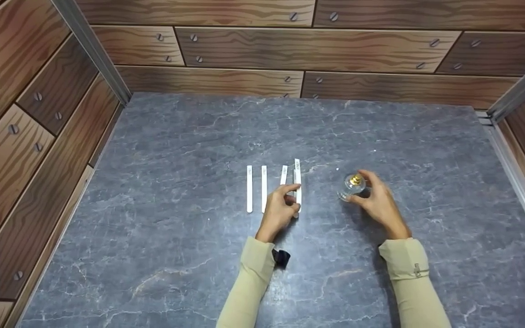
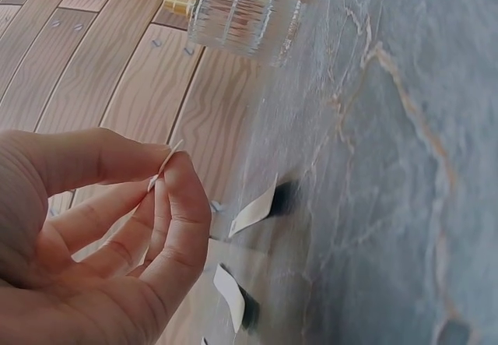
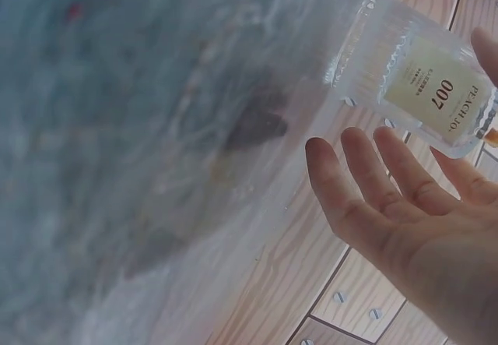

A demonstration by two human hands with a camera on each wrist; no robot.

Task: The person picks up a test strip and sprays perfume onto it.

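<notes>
My left hand [image 1: 280, 207] pinches a thin white perfume test strip [image 1: 297, 168] between thumb and fingers. Seen edge-on in the left wrist view, that paper strip [image 2: 166, 162] stands out at the fingertips. More white strips [image 1: 249, 189] lie side by side on the table, just left of this hand and partly under it. Farther right, my right hand [image 1: 378, 200] holds a clear ribbed-glass perfume bottle [image 1: 349, 187] between thumb and index finger. It has a gold neck and sprayer [image 1: 356, 179] and a pale label [image 3: 436, 88] reading 007. The other right fingers [image 3: 362, 158] are spread below the bottle.
A grey marbled tabletop [image 1: 176, 255] lies under everything. Wood-patterned walls [image 1: 317, 48] enclose it at the back and sides, with metal frame posts [image 1: 91, 50] at the corners. A black strap piece [image 1: 281, 258] sits at the left wrist.
</notes>
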